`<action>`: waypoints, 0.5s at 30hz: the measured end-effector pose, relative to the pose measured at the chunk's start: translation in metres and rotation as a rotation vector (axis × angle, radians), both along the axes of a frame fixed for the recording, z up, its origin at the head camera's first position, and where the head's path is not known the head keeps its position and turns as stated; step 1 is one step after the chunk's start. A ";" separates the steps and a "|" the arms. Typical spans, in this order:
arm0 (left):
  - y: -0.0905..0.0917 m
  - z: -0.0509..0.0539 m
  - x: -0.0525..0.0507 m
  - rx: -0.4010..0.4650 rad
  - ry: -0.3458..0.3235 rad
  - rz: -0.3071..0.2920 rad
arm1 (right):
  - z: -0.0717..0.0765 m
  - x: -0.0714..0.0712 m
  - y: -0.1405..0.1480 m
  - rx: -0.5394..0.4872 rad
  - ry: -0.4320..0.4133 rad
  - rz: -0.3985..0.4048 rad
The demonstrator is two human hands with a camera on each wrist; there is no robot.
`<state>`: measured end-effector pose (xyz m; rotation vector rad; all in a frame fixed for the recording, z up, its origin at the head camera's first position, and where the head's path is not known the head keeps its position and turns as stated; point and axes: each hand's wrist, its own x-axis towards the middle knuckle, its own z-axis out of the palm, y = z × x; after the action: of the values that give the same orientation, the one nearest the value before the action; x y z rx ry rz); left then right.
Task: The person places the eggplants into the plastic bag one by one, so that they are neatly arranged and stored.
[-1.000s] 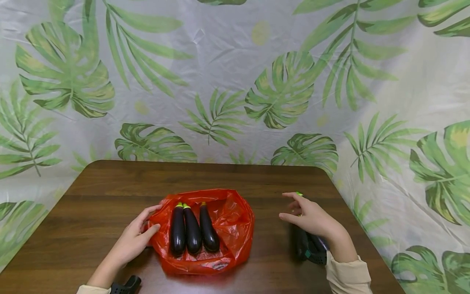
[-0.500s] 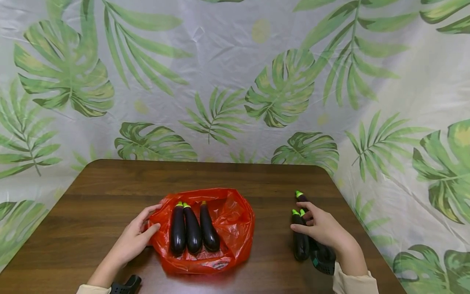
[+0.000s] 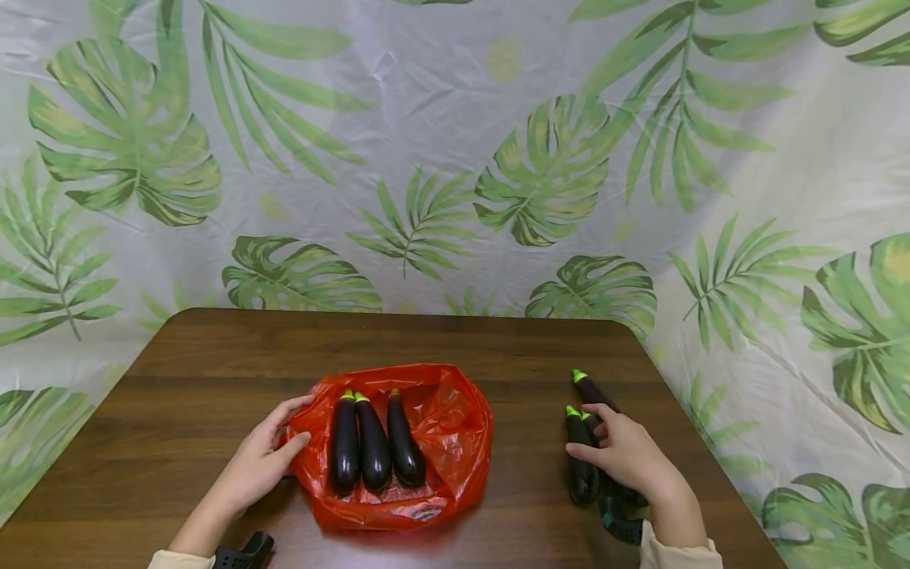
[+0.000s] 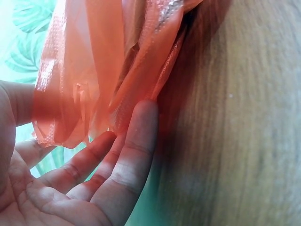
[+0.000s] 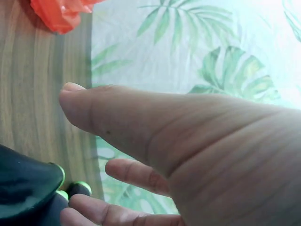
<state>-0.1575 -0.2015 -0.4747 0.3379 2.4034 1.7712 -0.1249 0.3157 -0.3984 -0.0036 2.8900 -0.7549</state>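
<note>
Three dark eggplants (image 3: 374,454) lie side by side in an open red plastic bag (image 3: 465,474). My left hand (image 3: 259,466) rests at the bag's left side, thumb and fingertips touching the plastic; the left wrist view shows the relaxed fingers (image 4: 144,127) against the red film (image 4: 106,61). On the right, my right hand (image 3: 633,454) hovers over a second group of eggplants (image 3: 582,478), partly hiding them. Thumb and fingers are apart in the right wrist view, with dark eggplants (image 5: 23,183) beside the lower fingertips and nothing visibly gripped.
The brown wooden table (image 3: 235,348) has rounded far corners. Behind it hangs a pale cloth (image 3: 441,142) printed with green leaves. Black wrist devices (image 3: 245,551) are on both wrists, the right one close to the eggplants there.
My right hand has moved toward the person and slightly right, uncovering the green stem ends of the right group. The left hand and the bag have stayed put.
</note>
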 end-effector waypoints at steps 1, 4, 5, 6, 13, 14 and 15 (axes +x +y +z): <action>0.000 0.000 0.000 -0.001 0.000 0.000 | -0.001 0.000 -0.001 0.002 0.001 -0.001; 0.000 0.000 0.000 -0.005 0.001 0.003 | -0.003 0.000 -0.003 0.000 0.004 0.001; 0.000 0.000 0.000 -0.007 0.002 0.004 | -0.004 0.001 -0.003 0.000 0.006 0.002; 0.000 0.000 0.000 -0.009 0.003 0.005 | -0.005 0.001 -0.004 0.000 0.009 0.002; 0.000 -0.001 0.000 -0.008 0.019 0.009 | -0.010 0.000 -0.007 0.007 0.027 -0.002; 0.000 -0.002 0.000 -0.007 0.020 0.010 | -0.011 0.000 -0.007 0.012 0.032 0.003; -0.001 -0.002 0.000 -0.007 0.022 0.010 | -0.012 0.000 -0.008 0.014 0.036 0.005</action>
<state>-0.1578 -0.2021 -0.4765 0.3478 2.4299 1.7718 -0.1251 0.3082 -0.4105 -0.0228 2.9275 -0.7417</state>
